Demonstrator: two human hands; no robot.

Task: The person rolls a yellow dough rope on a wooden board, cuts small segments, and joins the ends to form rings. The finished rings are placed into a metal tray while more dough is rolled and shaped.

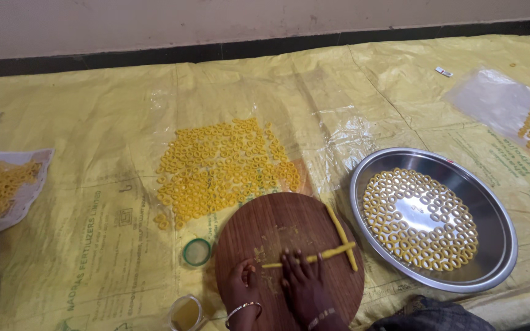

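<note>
Yellow plastic sheet (124,116) covers the floor ahead of me, with a big patch of yellow dough rings (225,165) drying on it. Steel tray (501,245) off to my right is partly filled with rings; green-rimmed lid (197,252) and a small clear cup (186,312) sit near me. More rings on a paper sheet (29,190) far left and on clear plastic (498,101) far right.

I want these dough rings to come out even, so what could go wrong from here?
The right hand presses the thin dough rope where it crosses a second rope; the two may stick or tear. The board overlaps the rings on the sheet, so a shift could crush some. The steel tray is nearly full, so added rings may touch and fuse.
</note>
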